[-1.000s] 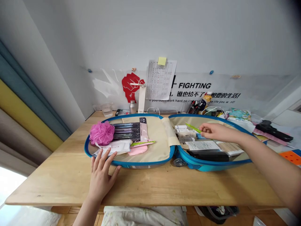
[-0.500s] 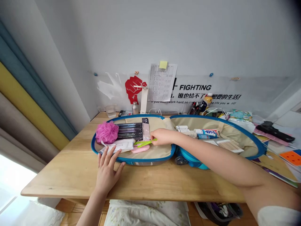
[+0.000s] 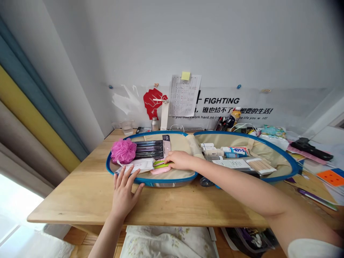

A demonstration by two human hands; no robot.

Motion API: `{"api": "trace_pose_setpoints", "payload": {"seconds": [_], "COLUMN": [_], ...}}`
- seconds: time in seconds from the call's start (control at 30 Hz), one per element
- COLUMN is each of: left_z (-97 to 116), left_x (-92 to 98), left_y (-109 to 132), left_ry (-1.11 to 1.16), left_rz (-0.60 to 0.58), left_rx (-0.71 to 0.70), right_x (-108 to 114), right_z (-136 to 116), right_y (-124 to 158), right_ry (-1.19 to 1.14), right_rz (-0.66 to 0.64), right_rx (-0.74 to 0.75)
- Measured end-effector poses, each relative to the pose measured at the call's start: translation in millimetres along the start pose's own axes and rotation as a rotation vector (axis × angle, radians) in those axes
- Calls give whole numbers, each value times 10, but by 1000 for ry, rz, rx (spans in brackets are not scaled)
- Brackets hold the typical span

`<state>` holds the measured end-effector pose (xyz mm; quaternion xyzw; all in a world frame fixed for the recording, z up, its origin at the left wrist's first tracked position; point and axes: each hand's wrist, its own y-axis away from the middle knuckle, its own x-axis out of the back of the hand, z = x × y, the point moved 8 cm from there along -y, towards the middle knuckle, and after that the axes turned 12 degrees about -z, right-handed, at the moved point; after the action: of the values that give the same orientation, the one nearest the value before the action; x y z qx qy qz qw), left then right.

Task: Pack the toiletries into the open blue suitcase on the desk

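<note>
An open suitcase (image 3: 150,183) with a blue rim and beige lining lies on the wooden table. In its left half my right hand (image 3: 179,160) pinches a slim lime-green plastic item (image 3: 162,165) whose kind I cannot make out. A pink oblong case (image 3: 160,171) lies right beneath it. My left hand (image 3: 125,191) rests with spread fingers over the suitcase's front rim, fingertips at a white packet (image 3: 143,165). Behind that packet are a pink bath puff (image 3: 124,151) and a pack of dark toothbrush-like sticks (image 3: 149,149).
The suitcase's right half holds a toothpaste tube (image 3: 235,149), small white bottles (image 3: 208,148) and a pack of wooden sticks (image 3: 260,166). Papers and pens crowd the table's right side. A glass (image 3: 127,127) and a metal bottle (image 3: 154,124) stand at the wall.
My right hand has moved slightly left with the green item, bringing it over the pink case beside the white packet. My left hand stays at the rim. The view has shifted a little.
</note>
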<state>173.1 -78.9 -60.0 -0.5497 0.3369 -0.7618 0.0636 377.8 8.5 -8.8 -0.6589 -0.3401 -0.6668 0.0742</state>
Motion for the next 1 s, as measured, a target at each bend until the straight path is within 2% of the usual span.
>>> {"api": "trace_pose_setpoints", "payload": {"seconds": [0.17,0.3,0.4,0.5,0.57,0.63,0.73,0.83,1.0], "left_z": [-6,4,12,7,6,8,16,31,18], "left_x": [-11,1,1,-8,-11,-8,-1,-2,-16], "left_y": [7,12,14,15,13,8,0,-1,11], "left_ry": [8,-4,-15,-16,-14,-9,-8,-27,-29], "left_rz": [-9,10,13,9,12,18,25,25,18], "left_rx": [11,-1,-11,-11,-13,-15,-18,-32,-33], "right_x": [-12,183,465,608,538,372,88,-102,-189], "right_z": [-28,115,551,1222,1672,2052,2458,2710,2924], "right_y": [2,156,468,890,1169,1417,1710,1913,2119], "right_ry": [-24,-71,-119,-168,-205,-238,-273,-293,-306], "right_rz": [25,84,185,253,248,224,190,165,155], "right_rx": [21,21,-65,-228,-340,-440,-560,-635,-688]}}
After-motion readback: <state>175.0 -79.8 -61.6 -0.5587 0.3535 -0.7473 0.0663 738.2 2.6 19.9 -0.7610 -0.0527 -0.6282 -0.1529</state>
